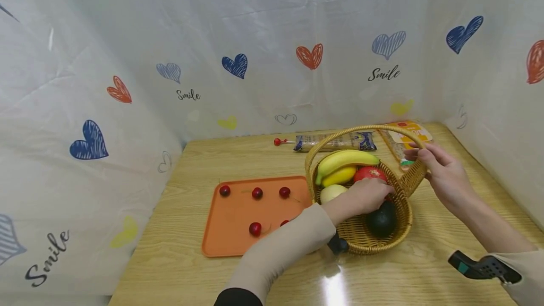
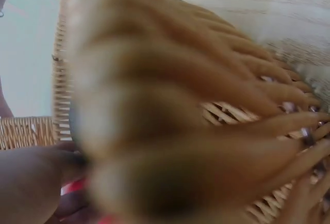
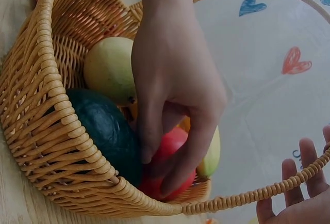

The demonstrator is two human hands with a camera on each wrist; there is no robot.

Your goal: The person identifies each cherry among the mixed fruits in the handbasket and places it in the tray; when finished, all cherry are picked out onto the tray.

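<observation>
My left hand (image 1: 369, 195) reaches down into a wicker basket (image 1: 405, 230). Its thumb and fingers pinch a red fruit (image 3: 172, 146), which looks like a pomegranate and is partly covered by the hand. My right hand (image 1: 446, 178) holds the basket's arched handle (image 1: 314, 155) at its right end, thumb on the near side and fingers beyond. Around the red fruit lie a dark green avocado-like fruit (image 1: 381, 220), a pale yellow-green round fruit (image 1: 332, 192), a banana (image 1: 346, 159) and another yellow fruit (image 1: 340, 176). The left wrist view is mostly blurred wicker.
Left of the basket lies an orange tray (image 1: 233, 221) bearing several cherries (image 1: 257, 193), partly behind my left sleeve. A long printed packet (image 1: 335, 142) and another flat packet (image 1: 399, 148) lie behind the basket. A heart-printed curtain (image 1: 272, 60) surrounds the wooden table (image 1: 178, 230).
</observation>
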